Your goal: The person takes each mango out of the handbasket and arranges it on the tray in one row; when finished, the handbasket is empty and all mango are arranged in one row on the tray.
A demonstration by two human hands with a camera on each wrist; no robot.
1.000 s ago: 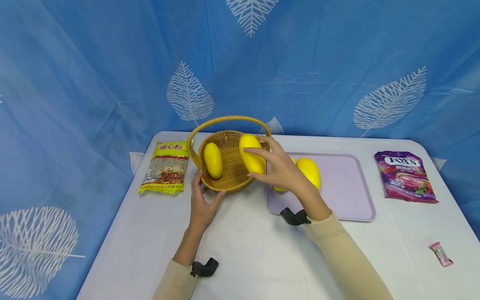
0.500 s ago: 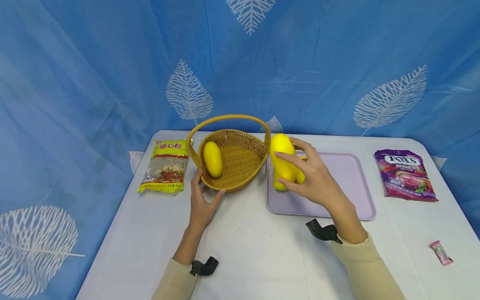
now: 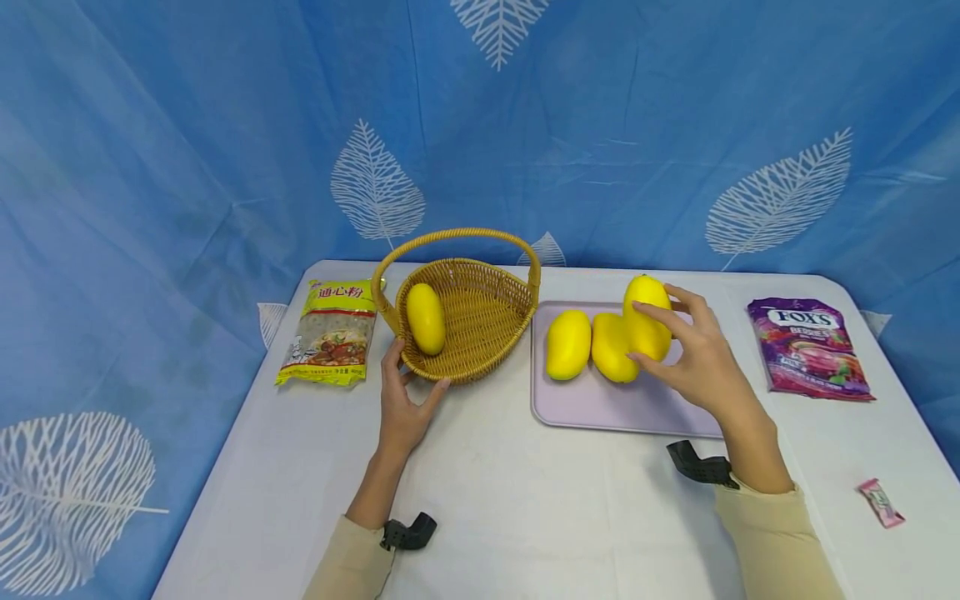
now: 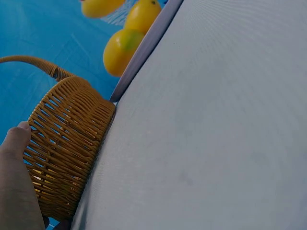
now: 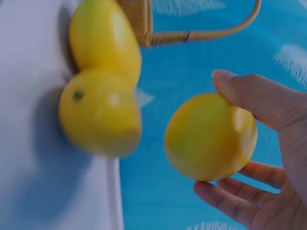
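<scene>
Right hand [image 3: 697, 358]: fingers [image 5: 249, 98] curl round a yellow mango [image 3: 647, 318], thumb on the near flank, the rest on the far flank. The fruit is held clear of the surface, above the far-right part of the lilac tray [image 3: 697, 417], its long axis roughly upright, pointed end up. It lies just ahead and to the left of the palm; this hand is far the nearer to it.

Tray contents: two more mangoes, a left tray mango [image 3: 567, 344] and a middle tray mango [image 3: 612, 348], lie side by side on the left half, long axes running from near edge to far edge. The held fruit sits just right of the middle one; whether they touch I cannot tell.

Left hand [image 3: 402, 412]: fingers spread and pressed against the near outer wall of the wicker basket [image 3: 480, 333], thumb on the left, grasping nothing round. The basket stands at worktop centre-left, handle arching over it, just left of the tray. One basket mango [image 3: 425, 318] rests inside against the left wall.

Worktop [image 3: 525, 508], white cloth: macaroni packet [image 3: 332, 333] at the far-left corner; purple Fox's sweets bag [image 3: 808, 350] near the right edge; small pink wrapped sweet [image 3: 881, 506] near the right front.
</scene>
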